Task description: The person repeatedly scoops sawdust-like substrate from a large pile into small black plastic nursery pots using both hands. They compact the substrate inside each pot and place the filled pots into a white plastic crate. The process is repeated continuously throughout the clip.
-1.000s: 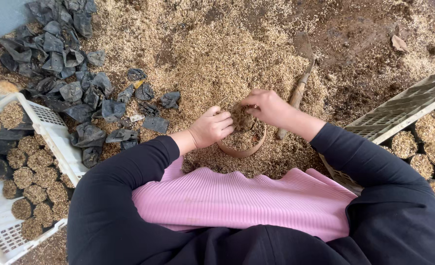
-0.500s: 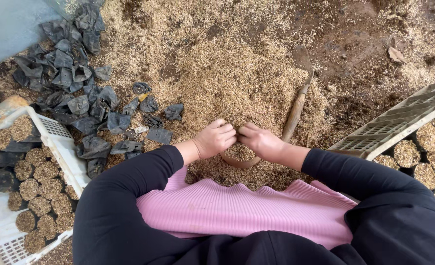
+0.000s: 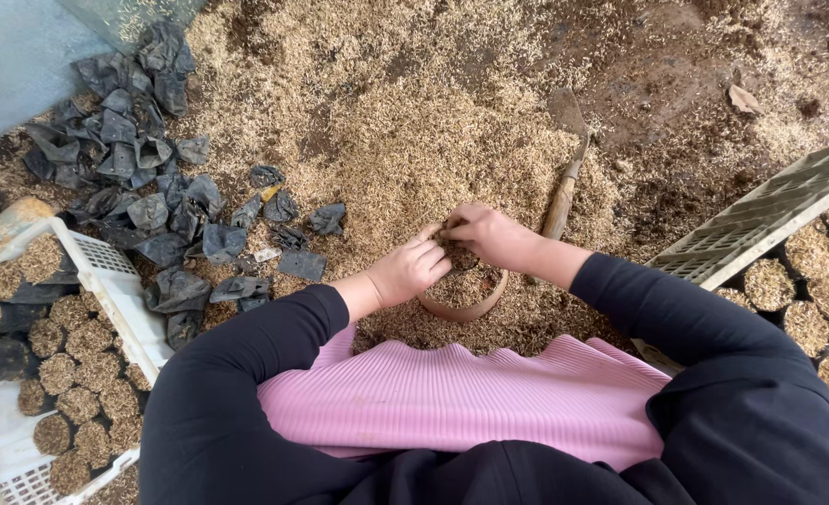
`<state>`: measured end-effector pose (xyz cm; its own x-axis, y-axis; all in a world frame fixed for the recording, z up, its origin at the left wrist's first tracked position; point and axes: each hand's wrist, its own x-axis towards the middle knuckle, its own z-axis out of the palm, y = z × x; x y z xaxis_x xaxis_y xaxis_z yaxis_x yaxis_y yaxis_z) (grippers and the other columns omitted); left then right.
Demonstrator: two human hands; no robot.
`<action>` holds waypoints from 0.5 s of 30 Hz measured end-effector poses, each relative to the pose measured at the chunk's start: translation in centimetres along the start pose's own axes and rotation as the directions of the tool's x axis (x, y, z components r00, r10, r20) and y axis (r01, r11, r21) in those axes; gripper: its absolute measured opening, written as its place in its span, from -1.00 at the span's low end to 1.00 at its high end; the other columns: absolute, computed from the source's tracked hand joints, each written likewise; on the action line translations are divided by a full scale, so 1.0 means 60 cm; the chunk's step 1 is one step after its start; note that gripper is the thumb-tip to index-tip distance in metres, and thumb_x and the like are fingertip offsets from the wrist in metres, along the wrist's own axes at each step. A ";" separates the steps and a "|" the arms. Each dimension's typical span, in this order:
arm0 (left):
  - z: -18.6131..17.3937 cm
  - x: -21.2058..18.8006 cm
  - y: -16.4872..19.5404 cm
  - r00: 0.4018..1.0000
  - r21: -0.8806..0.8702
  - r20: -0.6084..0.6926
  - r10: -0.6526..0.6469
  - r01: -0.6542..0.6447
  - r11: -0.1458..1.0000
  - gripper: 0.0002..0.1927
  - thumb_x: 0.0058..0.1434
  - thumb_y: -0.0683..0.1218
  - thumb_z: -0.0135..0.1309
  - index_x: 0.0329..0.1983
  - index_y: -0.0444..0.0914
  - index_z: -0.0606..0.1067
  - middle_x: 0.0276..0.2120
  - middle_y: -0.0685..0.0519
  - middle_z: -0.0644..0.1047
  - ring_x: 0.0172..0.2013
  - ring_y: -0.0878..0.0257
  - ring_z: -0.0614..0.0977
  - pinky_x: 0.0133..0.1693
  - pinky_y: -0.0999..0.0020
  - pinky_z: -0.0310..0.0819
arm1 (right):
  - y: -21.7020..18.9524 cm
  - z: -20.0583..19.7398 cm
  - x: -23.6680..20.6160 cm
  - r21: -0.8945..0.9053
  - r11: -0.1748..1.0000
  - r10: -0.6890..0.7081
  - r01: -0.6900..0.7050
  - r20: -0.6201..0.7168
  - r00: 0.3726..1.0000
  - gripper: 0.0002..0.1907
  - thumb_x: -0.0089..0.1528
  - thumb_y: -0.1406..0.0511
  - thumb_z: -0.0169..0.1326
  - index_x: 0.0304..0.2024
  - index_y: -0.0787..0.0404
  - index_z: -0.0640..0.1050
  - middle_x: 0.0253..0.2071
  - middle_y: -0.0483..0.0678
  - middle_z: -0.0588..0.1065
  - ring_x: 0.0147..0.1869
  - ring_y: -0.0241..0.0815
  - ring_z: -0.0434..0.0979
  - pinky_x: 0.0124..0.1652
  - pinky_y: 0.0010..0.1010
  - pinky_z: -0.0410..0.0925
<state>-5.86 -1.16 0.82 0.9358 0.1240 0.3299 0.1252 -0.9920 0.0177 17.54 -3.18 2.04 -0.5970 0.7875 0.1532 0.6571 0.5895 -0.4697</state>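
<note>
Brown ring (image 3: 464, 301) sits just under both hands: left hand (image 3: 412, 269) at nine o'clock, right hand (image 3: 489, 234) at twelve, fingers curled, pressing husks (image 3: 414, 112) in.

No printed packages, labels, signs or screens show anywhere in this view.

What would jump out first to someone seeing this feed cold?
Both hands, left hand and right hand, press husk mix into a small round pot at centre, on a wide husk-covered floor. To the left lies a heap of empty dark bags above a white crate of filled pots. A wooden-handled trowel lies just beyond the right hand.
</note>
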 end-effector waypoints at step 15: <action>0.036 0.000 -0.004 0.991 0.121 0.004 0.133 -0.132 0.984 -0.95 0.23 -0.18 0.03 -0.35 -0.22 0.49 -0.39 0.08 0.56 -0.22 0.23 0.66 0.41 0.11 0.21 | -0.040 0.045 -0.056 -0.284 0.944 -0.142 0.171 0.121 0.982 -0.83 0.00 0.51 0.24 -0.33 0.36 0.63 -0.14 0.02 0.51 0.04 -0.06 0.47 -0.08 -0.39 0.52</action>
<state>-5.19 -0.86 -1.20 0.9455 -0.0087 0.3256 0.0393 -0.9893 -0.1403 16.75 -7.73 0.29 -0.7354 0.6683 0.1124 0.6483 0.7421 -0.1703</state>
